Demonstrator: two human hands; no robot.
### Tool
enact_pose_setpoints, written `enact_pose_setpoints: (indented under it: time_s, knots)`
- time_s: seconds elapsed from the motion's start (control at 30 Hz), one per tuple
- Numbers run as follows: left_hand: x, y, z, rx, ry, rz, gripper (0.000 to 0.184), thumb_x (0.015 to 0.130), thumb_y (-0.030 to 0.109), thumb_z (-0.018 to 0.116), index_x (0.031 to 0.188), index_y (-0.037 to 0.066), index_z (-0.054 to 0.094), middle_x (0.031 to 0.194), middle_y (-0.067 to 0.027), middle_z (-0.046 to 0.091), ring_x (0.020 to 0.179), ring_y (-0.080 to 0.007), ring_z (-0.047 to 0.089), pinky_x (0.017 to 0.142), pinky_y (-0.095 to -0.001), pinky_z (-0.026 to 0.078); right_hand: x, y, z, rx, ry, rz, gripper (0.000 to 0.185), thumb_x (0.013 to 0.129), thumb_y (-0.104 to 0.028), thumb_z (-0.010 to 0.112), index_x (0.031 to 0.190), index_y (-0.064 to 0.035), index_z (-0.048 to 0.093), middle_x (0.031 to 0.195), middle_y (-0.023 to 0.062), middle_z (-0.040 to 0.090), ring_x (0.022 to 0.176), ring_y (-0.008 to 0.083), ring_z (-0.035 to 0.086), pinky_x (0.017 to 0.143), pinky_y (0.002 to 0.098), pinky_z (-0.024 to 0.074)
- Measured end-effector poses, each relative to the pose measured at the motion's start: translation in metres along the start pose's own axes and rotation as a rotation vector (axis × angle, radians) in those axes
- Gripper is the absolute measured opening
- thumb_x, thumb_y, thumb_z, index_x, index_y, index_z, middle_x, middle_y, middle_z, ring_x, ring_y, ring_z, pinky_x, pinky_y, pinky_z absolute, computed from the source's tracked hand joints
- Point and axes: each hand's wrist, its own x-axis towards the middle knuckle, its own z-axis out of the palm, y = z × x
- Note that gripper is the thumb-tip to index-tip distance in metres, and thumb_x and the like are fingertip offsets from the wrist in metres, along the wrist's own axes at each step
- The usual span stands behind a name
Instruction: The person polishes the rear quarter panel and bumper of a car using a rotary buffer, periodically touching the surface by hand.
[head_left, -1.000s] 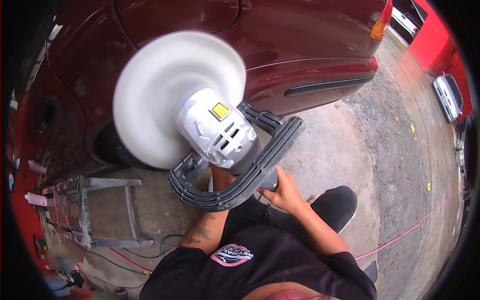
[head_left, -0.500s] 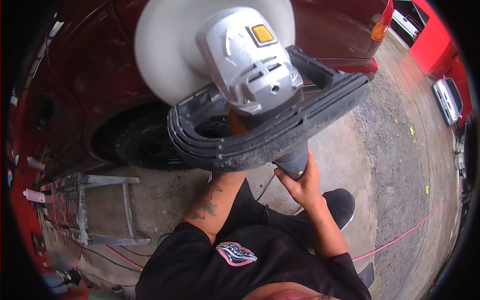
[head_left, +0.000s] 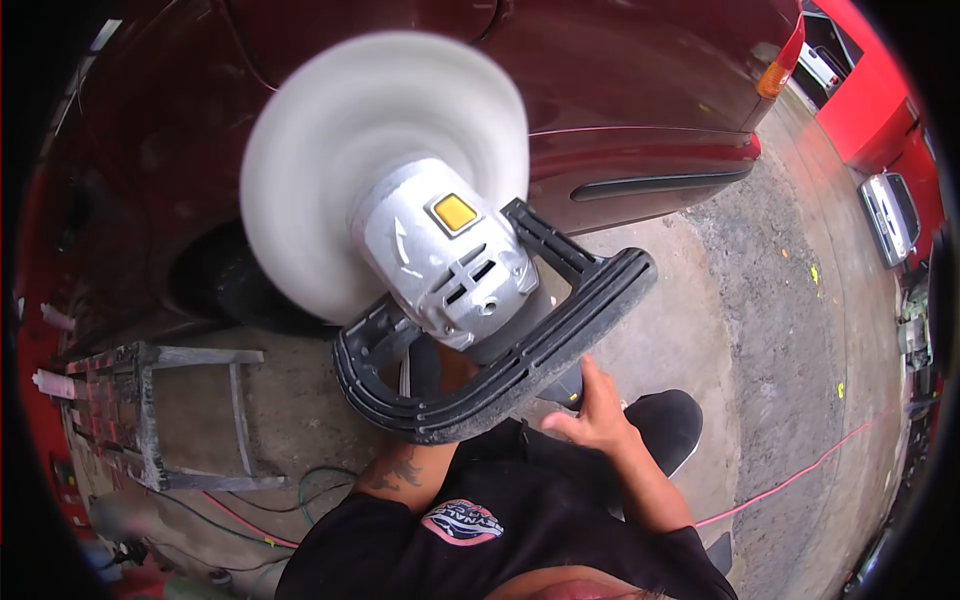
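A rotary polisher (head_left: 440, 260) with a silver head and a yellow button is held up in front of me. Its big white pad (head_left: 330, 130) is smeared by motion and faces a dark red vehicle (head_left: 640, 70); I cannot tell if they touch. A black loop handle (head_left: 520, 375) crosses the tool on my side. My right hand (head_left: 598, 415) is at the polisher's rear body, thumb off to one side and other fingers partly hidden. My left forearm (head_left: 400, 470) goes up behind the handle, and the polisher hides that hand's fingers.
A worn step stand (head_left: 150, 400) stands at the left beside the vehicle's wheel (head_left: 250, 290). Hoses (head_left: 240, 515) lie on the floor at lower left. A red cord (head_left: 790, 485) runs along the floor at right, with a parked white vehicle (head_left: 888, 215) farther off.
The polisher has come lower and left in view, showing more of its pad and the vehicle panel. My right thumb has lifted away from the tool's body.
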Motion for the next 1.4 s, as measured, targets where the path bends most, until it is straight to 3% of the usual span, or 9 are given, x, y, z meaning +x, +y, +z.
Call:
enact_pose_setpoints:
  time_s: [0.07,0.17,0.7,1.03,1.07,1.17,1.23,1.3,1.4]
  knots:
    - [-0.015,-0.001,0.001,-0.004,0.007,-0.049,0.051,0.083,0.016,0.066,0.131,-0.003,0.061,0.124,-0.0165,0.068,0.111,-0.0273,0.065,0.103,-0.0404,0.049,-0.004,0.006,0.012,-0.014,0.030,0.038,0.093,0.073,-0.022,0.092,0.146,0.0026,0.041,0.117,0.0249,0.070,0.106,0.0413,0.071,0.089,0.0418,0.0557]
    - [-0.020,-0.002,0.014,-0.045,0.008,-0.099,0.052,0.084,0.018,0.065,0.132,-0.003,0.060,0.125,-0.0168,0.067,0.112,-0.0277,0.065,0.104,-0.0409,0.048,-0.018,0.021,0.024,-0.067,0.066,0.116,0.083,0.073,-0.012,0.086,0.143,0.0022,0.043,0.112,0.0246,0.071,0.104,0.0407,0.072,0.086,0.0419,0.0565]
    - [0.074,0.039,0.077,-0.070,-0.103,0.087,0.057,0.088,0.027,0.060,0.136,-0.002,0.055,0.130,-0.0183,0.063,0.118,-0.0299,0.061,0.107,-0.0432,0.045,0.024,0.003,-0.001,0.061,0.444,0.034,0.051,0.075,-0.002,0.078,0.121,0.0021,0.056,0.094,0.0165,0.075,0.087,0.0283,0.076,0.078,0.0365,0.0568]
    - [0.026,0.031,0.043,-0.219,-0.076,-0.071,0.060,0.090,0.033,0.057,0.139,-0.002,0.052,0.133,-0.0193,0.061,0.121,-0.0312,0.059,0.110,-0.0446,0.043,0.021,0.011,-0.012,-0.134,0.160,0.007,0.053,0.074,-0.012,0.086,0.116,-0.0001,0.058,0.098,0.0153,0.074,0.093,0.0280,0.073,0.085,0.0382,0.0551]
    - [0.020,0.030,0.035,-0.274,-0.064,-0.093,0.060,0.091,0.033,0.057,0.139,-0.002,0.052,0.133,-0.0194,0.061,0.122,-0.0313,0.059,0.110,-0.0448,0.043,0.016,0.021,-0.026,-0.083,-0.124,0.212,0.071,0.075,-0.027,0.090,0.131,0.0011,0.055,0.121,0.0208,0.069,0.114,0.0343,0.066,0.096,0.0434,0.0506]
    - [0.011,0.032,0.006,-0.465,-0.044,-0.128,0.061,0.091,0.035,0.056,0.140,-0.002,0.051,0.134,-0.0197,0.060,0.123,-0.0317,0.058,0.111,-0.0452,0.042,0.053,-0.003,-0.064,0.088,-0.071,-0.023,0.082,0.086,-0.040,0.080,0.149,-0.0016,0.044,0.149,0.0260,0.047,0.134,0.0413,0.050,0.108,0.0476,0.0424]
    - [0.004,0.037,-0.011,-0.605,-0.048,-0.145,0.062,0.092,0.036,0.056,0.141,-0.002,0.051,0.135,-0.0199,0.059,0.123,-0.0320,0.058,0.111,-0.0455,0.042,0.108,-0.039,-0.078,-0.433,0.157,-0.233,0.078,0.096,-0.043,0.066,0.159,-0.0108,0.035,0.162,0.0250,0.027,0.146,0.0432,0.035,0.115,0.0503,0.0343]
    - [0.000,0.042,-0.025,-0.727,-0.061,-0.154,0.063,0.092,0.037,0.055,0.141,-0.002,0.050,0.136,-0.0201,0.059,0.124,-0.0323,0.057,0.111,-0.0458,0.041,0.155,-0.071,-0.076,-0.887,0.335,-0.435,0.068,0.100,-0.044,0.060,0.160,-0.0211,0.037,0.163,0.0237,0.024,0.148,0.0447,0.031,0.116,0.0539,0.0327]
    - [-0.005,0.047,-0.042,-0.852,-0.078,-0.163,0.064,0.093,0.039,0.054,0.142,-0.002,0.049,0.136,-0.0204,0.058,0.125,-0.0327,0.057,0.112,-0.0462,0.041,0.219,-0.090,-0.060,-1.041,0.524,-0.534,0.065,0.099,-0.047,0.059,0.158,-0.0291,0.039,0.163,0.0227,0.024,0.148,0.0482,0.027,0.115,0.0648,0.0283]
